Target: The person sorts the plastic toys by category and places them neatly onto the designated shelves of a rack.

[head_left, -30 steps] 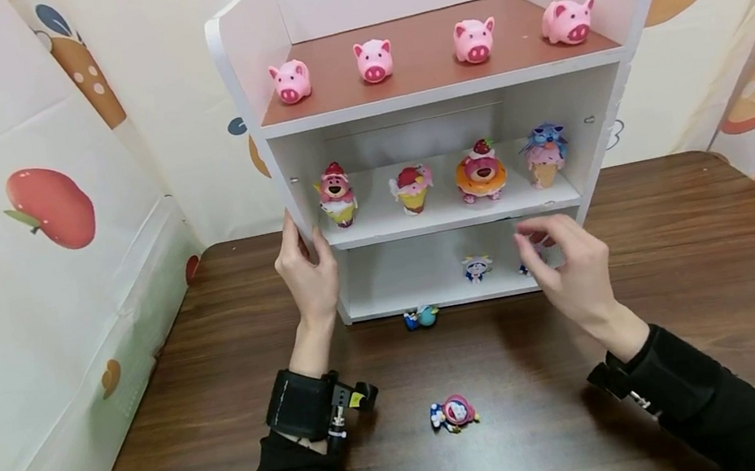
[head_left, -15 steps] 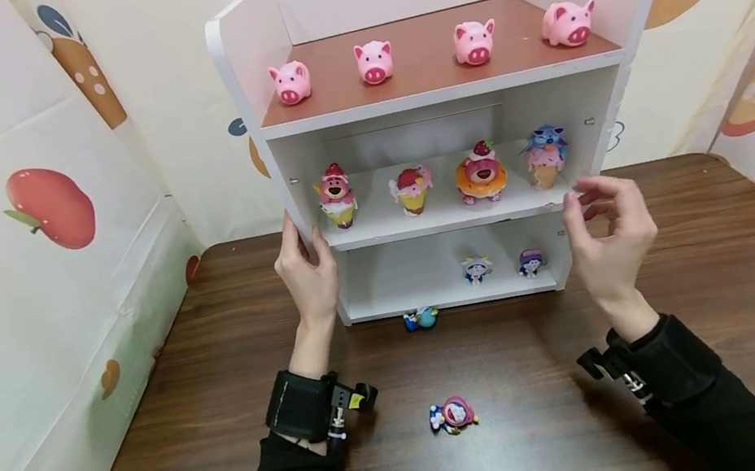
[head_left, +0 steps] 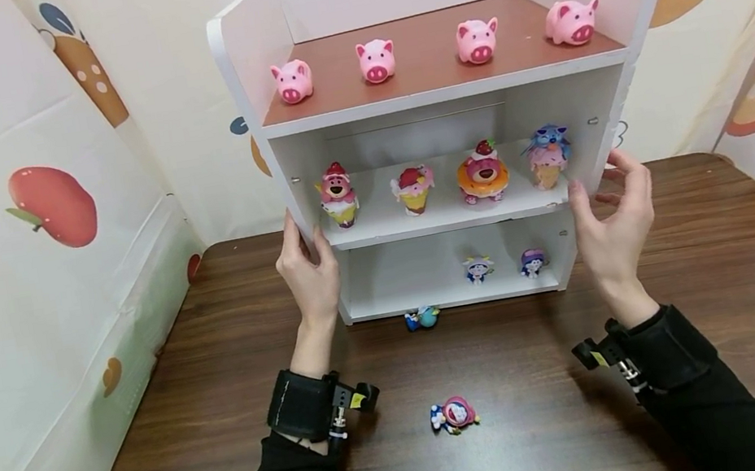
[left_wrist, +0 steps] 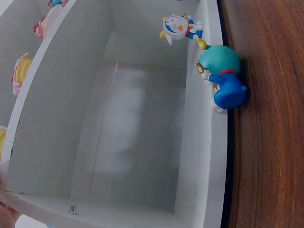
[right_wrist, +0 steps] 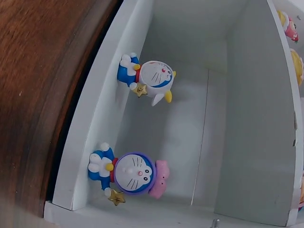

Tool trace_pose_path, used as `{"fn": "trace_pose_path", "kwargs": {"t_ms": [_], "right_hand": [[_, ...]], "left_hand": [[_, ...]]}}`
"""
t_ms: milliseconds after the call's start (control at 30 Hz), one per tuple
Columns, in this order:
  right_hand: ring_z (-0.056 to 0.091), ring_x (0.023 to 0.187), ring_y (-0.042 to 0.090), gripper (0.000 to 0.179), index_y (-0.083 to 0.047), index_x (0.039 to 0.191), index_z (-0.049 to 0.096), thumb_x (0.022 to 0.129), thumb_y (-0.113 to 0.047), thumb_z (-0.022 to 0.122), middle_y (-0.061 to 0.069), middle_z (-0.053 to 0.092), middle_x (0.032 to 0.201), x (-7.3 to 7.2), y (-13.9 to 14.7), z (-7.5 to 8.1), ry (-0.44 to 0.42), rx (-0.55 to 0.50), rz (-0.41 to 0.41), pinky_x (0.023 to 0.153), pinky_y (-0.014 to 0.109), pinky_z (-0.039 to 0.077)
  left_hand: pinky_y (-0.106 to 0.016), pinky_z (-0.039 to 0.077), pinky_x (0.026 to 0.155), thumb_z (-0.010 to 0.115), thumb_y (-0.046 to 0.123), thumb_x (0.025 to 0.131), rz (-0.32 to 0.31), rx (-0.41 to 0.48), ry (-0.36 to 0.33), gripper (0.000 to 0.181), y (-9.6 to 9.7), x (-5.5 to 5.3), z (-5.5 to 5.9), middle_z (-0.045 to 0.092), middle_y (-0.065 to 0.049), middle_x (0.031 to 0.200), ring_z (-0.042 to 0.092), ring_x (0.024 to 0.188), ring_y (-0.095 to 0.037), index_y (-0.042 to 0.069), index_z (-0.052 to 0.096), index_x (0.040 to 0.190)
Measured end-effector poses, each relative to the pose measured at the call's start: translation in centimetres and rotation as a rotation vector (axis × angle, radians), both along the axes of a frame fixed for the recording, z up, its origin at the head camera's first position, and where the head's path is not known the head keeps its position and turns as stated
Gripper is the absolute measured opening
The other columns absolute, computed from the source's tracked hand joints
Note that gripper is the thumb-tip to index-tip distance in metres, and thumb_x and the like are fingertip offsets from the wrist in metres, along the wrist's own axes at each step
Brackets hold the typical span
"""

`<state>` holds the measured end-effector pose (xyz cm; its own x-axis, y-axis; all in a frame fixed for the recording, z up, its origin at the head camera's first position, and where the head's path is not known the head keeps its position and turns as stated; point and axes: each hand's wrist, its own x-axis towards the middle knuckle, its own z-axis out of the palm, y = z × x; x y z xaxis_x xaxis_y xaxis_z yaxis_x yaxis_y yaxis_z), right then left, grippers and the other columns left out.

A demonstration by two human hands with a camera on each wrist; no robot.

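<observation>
A white toy shelf (head_left: 429, 90) with three levels stands on the wooden table. My left hand (head_left: 309, 279) holds its left side panel, thumb at the front edge and fingers along the outer face. On the opposite side panel my right hand (head_left: 615, 227) has its thumb at the front edge and its fingers by the outer face. Two Doraemon figurines, one white-hooded (right_wrist: 156, 78) and one purple-hooded (right_wrist: 133, 173), sit upright on the bottom level. A teal-hooded Doraemon figurine (left_wrist: 223, 71) lies at the shelf's front lower edge. Nearer on the table lies another figurine (head_left: 455, 415) with a pink hood.
Pink pig figures (head_left: 376, 61) line the brown top level. Along the middle level stand a strawberry-hatted bear (head_left: 338, 196), a pink cup-shaped figure (head_left: 413, 190), a bear in an orange ring (head_left: 482, 173) and a blue figure on an ice-cream cone (head_left: 548, 157). Patterned walls surround the table (head_left: 526, 426).
My right hand has moved from in front of the purple-hooded figurine, right and up, onto the shelf's right side panel. That figurine is now fully visible. My left hand has stayed in place.
</observation>
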<state>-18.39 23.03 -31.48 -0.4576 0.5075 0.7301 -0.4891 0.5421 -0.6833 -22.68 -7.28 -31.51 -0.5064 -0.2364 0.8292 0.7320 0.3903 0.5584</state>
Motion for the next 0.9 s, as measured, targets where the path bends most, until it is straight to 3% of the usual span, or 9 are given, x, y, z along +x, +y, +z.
{"fn": "trace_pose_path", "kwargs": {"t_ms": [167, 300, 567, 767, 900], "right_hand": [[0.055, 0.094, 0.010, 0.042, -0.013, 0.125, 0.048, 0.083, -0.010, 0.057, 0.006, 0.056, 0.115, -0.2, 0.2, -0.1, -0.089, 0.035, 0.053, 0.069, 0.013, 0.043], [0.056, 0.087, 0.005, 0.037, -0.010, 0.122, 0.052, 0.085, -0.010, 0.054, 0.010, 0.059, 0.112, -0.3, 0.4, -0.3, -0.122, 0.053, 0.048, 0.064, 0.010, 0.043], [0.055, 0.076, -0.005, 0.033, -0.002, 0.119, 0.053, 0.088, -0.006, 0.049, 0.017, 0.061, 0.107, 0.1, 0.3, -0.1, -0.126, 0.064, 0.052, 0.057, 0.007, 0.040], [0.055, 0.075, -0.005, 0.033, -0.006, 0.121, 0.054, 0.088, -0.008, 0.049, 0.015, 0.061, 0.108, -0.2, 0.5, -0.4, -0.125, 0.047, 0.061, 0.057, 0.007, 0.041], [0.055, 0.075, -0.005, 0.033, -0.005, 0.120, 0.054, 0.088, -0.006, 0.048, 0.018, 0.060, 0.107, 0.5, -0.2, 0.3, -0.117, 0.034, 0.071, 0.057, 0.007, 0.041]], "left_hand": [[-0.040, 0.044, 0.081, 0.052, -0.010, 0.082, -0.005, -0.011, 0.014, 0.044, -0.2, -0.5, -0.5, 0.053, -0.019, 0.118, 0.053, 0.103, -0.025, -0.008, 0.044, 0.124], [-0.039, 0.044, 0.081, 0.052, -0.009, 0.082, -0.007, -0.022, 0.006, 0.043, -0.3, -0.5, -0.4, 0.053, -0.017, 0.118, 0.052, 0.104, -0.024, -0.006, 0.044, 0.125], [-0.041, 0.048, 0.075, 0.050, -0.014, 0.081, -0.030, -0.048, -0.018, 0.040, -0.6, -0.4, -0.3, 0.054, -0.027, 0.112, 0.055, 0.098, -0.031, -0.013, 0.044, 0.121], [-0.039, 0.051, 0.066, 0.053, -0.008, 0.081, -0.031, -0.076, -0.029, 0.038, -1.2, 0.0, 0.1, 0.058, -0.024, 0.106, 0.059, 0.090, -0.029, -0.010, 0.048, 0.118], [-0.037, 0.050, 0.071, 0.058, -0.004, 0.080, -0.015, -0.123, -0.045, 0.039, -1.7, 0.3, 0.5, 0.058, -0.021, 0.108, 0.059, 0.093, -0.026, -0.008, 0.050, 0.118]]}}
